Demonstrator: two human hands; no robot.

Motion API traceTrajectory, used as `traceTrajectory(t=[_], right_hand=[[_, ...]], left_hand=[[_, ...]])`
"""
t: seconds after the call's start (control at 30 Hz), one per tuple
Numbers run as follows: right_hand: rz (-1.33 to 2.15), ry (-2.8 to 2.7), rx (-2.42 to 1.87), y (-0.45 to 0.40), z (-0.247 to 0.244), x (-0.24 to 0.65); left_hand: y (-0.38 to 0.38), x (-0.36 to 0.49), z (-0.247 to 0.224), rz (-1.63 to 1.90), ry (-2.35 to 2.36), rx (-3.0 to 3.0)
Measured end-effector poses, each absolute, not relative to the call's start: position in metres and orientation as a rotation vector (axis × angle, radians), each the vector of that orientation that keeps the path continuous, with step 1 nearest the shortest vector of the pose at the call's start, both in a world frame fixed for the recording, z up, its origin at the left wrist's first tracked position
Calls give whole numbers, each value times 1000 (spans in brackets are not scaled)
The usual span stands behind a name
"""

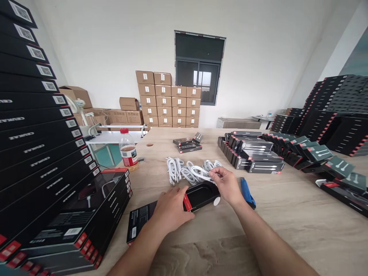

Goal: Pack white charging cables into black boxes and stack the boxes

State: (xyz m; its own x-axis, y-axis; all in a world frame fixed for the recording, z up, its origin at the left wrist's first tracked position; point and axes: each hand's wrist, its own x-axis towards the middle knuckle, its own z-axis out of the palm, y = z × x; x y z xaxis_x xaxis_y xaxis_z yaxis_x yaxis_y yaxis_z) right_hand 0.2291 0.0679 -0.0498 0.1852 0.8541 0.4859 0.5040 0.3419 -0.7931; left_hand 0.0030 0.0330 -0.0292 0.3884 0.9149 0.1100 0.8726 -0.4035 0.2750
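My left hand (173, 209) grips a black box (140, 218) lying open on the wooden table, thumb and fingers around it beside a red strip. Its black inner tray (200, 196) shows a long rounded hollow. Between the thumb and fingertips of my right hand (227, 184) is a coiled white cable (199, 173), just above the tray's far edge. Behind it lie more bundled white cables (174, 170). A small white round disc (216, 201) sits by the tray's near right corner. Right of my right hand lies a blue tool (247, 193), its kind unclear.
Tall stacks of black boxes (31, 134) stand close on my left, beside a red-capped bottle (128, 151). Packed small boxes (250, 151) fill the back right, with several opened boxes (342, 168) farther right. A few small boxes (188, 143) lie at the back middle. Cartons (163, 101) are stacked by the wall.
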Motion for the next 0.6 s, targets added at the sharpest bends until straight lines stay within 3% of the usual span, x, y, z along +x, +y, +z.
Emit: traceTrajectory(t=[0.33,0.6], right_hand=[[236,-1427,-1467,75,-44,255],[445,-1845,-1701,37,-23,264]], left_hand=[[31,1,-28,366,1637,2458],[35,3,-29,442,1683,2447]])
